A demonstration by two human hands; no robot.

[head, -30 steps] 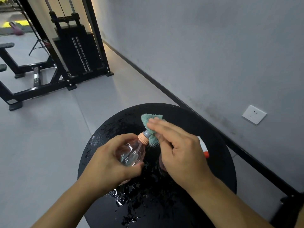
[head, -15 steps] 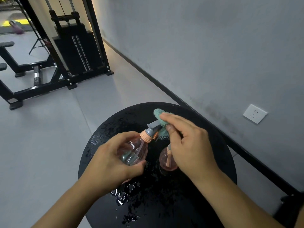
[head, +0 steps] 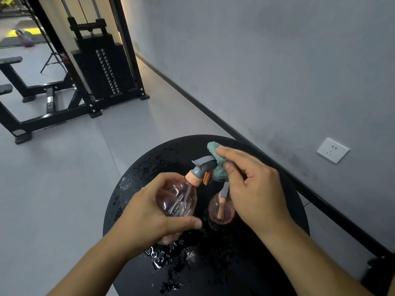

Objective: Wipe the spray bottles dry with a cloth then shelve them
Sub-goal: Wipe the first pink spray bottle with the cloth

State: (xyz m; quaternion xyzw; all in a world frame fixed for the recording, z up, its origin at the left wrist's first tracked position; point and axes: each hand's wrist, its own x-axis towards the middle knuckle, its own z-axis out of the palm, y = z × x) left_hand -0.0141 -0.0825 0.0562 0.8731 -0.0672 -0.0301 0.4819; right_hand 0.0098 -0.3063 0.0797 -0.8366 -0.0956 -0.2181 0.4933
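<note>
- Gym machine (head: pixel 100 67) with a weight stack stands well beyond the gripped bottle, on the grey floor by the wall, far from the work.
- Round black table (head: pixel 284 210) lies under both hands; water drops and small puddles shine on it below and to the left of the held bottle, so anything set back down there would likely get wet again.
- Left hand (head: pixel 147 218) is clenched round the body of a pink spray bottle (head: pixel 177 199), fingers over the far side and thumb across the near side, holding it tilted above the table with the nozzle end pointing away and to the right.
- Right hand (head: pixel 254 189) pinches a teal cloth (head: pixel 218 157) between thumb and fingers, just past the top of the held bottle; the cloth touches the rear of the grey spray head (head: pixel 203 164).
- Second spray bottle (head: pixel 221 208), also pink, stands on the table just right of the held one, partly hidden beneath the right hand, and no hand is gripping it.
- Orange trigger (head: pixel 207 177) hangs just under the grey head, beside the cloth.
- Judging progress: the wiping looks to be at the head of the first bottle; whether its body is fully dry cannot be told through the clear plastic. The second bottle probably awaits its wipe, and shelving is not begun — no shelf is in view.
</note>
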